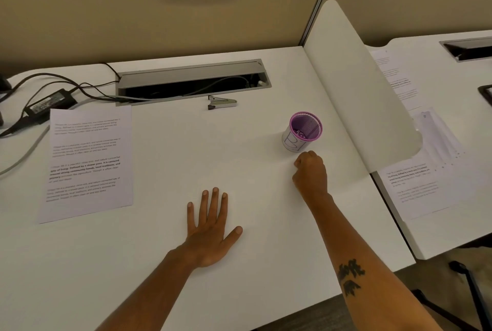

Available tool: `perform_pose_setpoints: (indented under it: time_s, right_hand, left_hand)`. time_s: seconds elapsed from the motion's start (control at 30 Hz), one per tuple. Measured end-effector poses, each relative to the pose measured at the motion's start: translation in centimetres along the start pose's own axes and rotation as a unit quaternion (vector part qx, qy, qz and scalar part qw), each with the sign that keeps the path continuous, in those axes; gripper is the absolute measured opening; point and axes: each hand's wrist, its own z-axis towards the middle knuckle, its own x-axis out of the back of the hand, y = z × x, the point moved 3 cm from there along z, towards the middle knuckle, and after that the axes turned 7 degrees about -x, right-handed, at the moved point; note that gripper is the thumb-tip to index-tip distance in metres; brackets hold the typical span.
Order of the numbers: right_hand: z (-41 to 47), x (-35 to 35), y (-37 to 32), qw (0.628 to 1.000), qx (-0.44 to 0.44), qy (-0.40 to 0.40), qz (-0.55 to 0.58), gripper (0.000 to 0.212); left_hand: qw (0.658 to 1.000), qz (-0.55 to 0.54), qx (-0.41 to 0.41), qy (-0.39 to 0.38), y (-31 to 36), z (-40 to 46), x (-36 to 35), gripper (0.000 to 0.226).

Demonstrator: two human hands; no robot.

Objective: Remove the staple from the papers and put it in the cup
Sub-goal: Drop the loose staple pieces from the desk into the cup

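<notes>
Head view of a white table point(165, 264). The left hand point(211, 229) lies flat, palm down, fingers straight and spread, holding nothing. The right hand point(310, 172) is curled into a fist just beside the purple mesh cup point(303, 131); whether its grip holds the staple cannot be told, and no staple is visible. The printed papers point(86, 163) lie flat at the left, well apart from both hands. A staple remover point(221, 102) rests by the cable tray point(191, 82). A power adapter point(50, 104) sits at far left.
</notes>
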Motion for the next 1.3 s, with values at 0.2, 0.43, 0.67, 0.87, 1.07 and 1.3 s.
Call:
perform_pose_setpoints:
  time_s: [0.2, 0.43, 0.67, 0.87, 1.07, 1.3]
  right_hand:
    - [-0.3, -0.3, 0.3, 0.998, 0.026, -0.054, -0.028, 0.02]
    - [0.9, 6.1, -1.7, 0.995, 0.025, -0.013, 0.099, 0.024]
    - [5.6, 10.6, -4.3, 0.992, 0.044, 0.043, 0.109, 0.012]
    - [7.2, 10.9, -4.5, 0.993, 0.056, 0.054, 0.092, 0.017]
    - [7.2, 11.0, -4.3, 0.992, 0.057, 0.069, 0.091, 0.022]
    - [5.9, 10.7, -3.7, 0.986, 0.059, 0.096, 0.121, 0.01]
  left_hand:
    - [1.0, -0.003, -0.002, 0.001, 0.0, -0.1, 0.0, 0.103]
    - [1.0, -0.002, -0.005, -0.004, 0.0, -0.1, 0.1, 0.101]
    - [1.0, -0.002, -0.003, -0.009, 0.0, 0.0, 0.0, 0.1]
    - [1.0, -0.005, -0.005, -0.004, -0.1, 0.0, -0.1, 0.102]
    - [1.0, -0.004, -0.009, 0.005, -0.1, 0.0, -0.1, 0.102]
    - [1.0, 0.002, -0.006, 0.017, 0.1, -0.3, -0.1, 0.101]
